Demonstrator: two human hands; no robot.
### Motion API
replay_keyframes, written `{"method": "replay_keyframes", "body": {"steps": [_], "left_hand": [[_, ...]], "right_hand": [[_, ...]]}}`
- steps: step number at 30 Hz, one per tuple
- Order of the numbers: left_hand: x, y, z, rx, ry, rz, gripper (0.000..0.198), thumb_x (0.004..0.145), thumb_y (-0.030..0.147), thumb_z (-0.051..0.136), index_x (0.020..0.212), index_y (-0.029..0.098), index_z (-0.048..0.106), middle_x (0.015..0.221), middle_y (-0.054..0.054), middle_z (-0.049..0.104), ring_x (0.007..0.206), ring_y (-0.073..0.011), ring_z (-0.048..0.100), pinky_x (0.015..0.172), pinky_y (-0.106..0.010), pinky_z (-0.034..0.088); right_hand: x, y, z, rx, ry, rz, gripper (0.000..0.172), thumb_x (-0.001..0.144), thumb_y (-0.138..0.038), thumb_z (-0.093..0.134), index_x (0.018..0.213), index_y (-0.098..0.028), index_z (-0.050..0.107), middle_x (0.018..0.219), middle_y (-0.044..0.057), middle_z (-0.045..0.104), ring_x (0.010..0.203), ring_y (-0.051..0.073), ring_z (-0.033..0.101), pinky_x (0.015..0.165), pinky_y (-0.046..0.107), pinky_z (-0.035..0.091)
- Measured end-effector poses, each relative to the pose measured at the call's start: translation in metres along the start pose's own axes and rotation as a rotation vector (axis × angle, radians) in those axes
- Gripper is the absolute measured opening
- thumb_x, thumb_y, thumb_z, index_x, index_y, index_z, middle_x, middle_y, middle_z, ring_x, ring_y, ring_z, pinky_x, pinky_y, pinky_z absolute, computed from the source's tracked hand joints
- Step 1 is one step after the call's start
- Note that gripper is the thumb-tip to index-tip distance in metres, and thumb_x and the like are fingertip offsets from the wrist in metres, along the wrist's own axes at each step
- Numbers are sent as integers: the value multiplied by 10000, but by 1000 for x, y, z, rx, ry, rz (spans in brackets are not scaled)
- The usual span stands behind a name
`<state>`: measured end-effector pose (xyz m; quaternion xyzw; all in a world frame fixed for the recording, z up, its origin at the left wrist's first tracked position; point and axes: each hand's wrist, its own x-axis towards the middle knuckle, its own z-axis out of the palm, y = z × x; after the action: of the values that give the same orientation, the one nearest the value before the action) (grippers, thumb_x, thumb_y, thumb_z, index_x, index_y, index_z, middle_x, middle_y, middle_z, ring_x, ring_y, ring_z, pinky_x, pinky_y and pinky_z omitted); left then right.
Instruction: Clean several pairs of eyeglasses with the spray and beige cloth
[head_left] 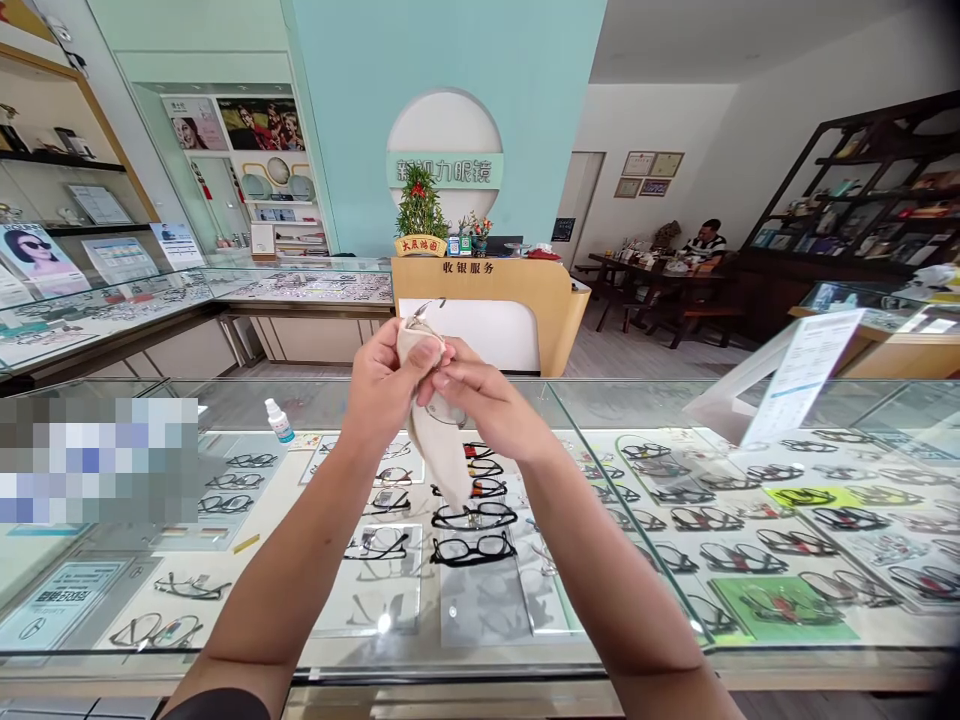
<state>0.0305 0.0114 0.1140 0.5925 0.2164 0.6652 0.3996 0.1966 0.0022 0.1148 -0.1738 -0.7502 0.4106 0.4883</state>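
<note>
Fingers (420,362) pinching beige cloth (441,460), eyeglasses (424,311) partly jutting above

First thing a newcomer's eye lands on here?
Probably the left hand and right hand in the middle, gripping a pale cloth with what looks like a pair of glasses poking out on top. Next, the glass case below them, with rows of eyeglasses inside. Behind, a round sign on the turquoise wall stands out.
</note>
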Motion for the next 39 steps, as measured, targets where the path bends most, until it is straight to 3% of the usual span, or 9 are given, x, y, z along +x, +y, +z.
{"method": "replay_keyframes", "body": {"steps": [3,10,15,17,20,23,26,29,39], "left_hand": [[-3,0,3,3,126,34,591,921,783,837,819,223,675,725,8,748,397,-55,398,417,-268,338],[5,8,-8,44,167,25,558,938,794,811,1009,242,777,899,-40,804,767,-183,731,670,-317,574],[9,16,-20,75,232,108,347,952,609,887,998,283,779,707,35,543,609,-122,456,593,-281,456],[7,18,-23,134,215,164,420,966,597,874,800,254,695,678,29,435,596,-126,342,556,-296,370],[0,22,-23,318,176,261,632,981,629,845,629,221,516,717,-9,429,669,-157,369,606,-318,384],[-4,29,-21,549,94,343,446,836,593,987,831,251,700,915,-41,621,860,-212,548,772,-342,516],[-4,32,-21,698,-27,405,726,669,557,1094,1263,276,786,1238,-87,724,1191,-312,651,1027,-405,570],[-1,29,-22,753,-85,489,708,745,584,1053,1335,283,802,1344,-107,752,1332,-360,665,1193,-474,526],[1,17,-24,923,-88,910,527,946,502,934,1393,298,747,1291,-74,822,1211,-290,786,1071,-454,635]], "right_hand": [[1,3,10,11,-18,-29,496,1034,-720,732,848,-276,852,1470,105,667,1502,315,554,1354,478,376],[2,2,-6,116,121,37,398,1019,-623,766,834,-280,846,1351,77,762,1506,318,581,1312,467,395],[-2,-8,-18,145,214,75,332,1036,-472,681,802,-267,797,1015,61,796,1132,275,703,1096,443,486],[-3,-10,-20,112,236,74,341,1034,-441,649,779,-260,785,928,48,762,1024,253,684,1035,426,483],[-5,-15,-23,33,232,68,377,1040,-404,595,734,-254,756,873,43,727,968,241,654,1002,413,477],[-9,-24,-27,-81,196,71,398,1041,-343,554,696,-253,730,819,37,705,927,236,633,991,410,467],[-13,-35,-30,-171,149,84,399,1026,-307,543,669,-255,714,771,26,685,868,228,611,937,407,455],[-17,-43,-33,-197,99,87,383,1008,-291,545,660,-253,700,744,17,676,819,216,599,894,401,454],[-21,-50,-31,-284,131,87,336,981,-299,563,682,-242,704,740,5,708,775,181,600,795,363,455]]}}
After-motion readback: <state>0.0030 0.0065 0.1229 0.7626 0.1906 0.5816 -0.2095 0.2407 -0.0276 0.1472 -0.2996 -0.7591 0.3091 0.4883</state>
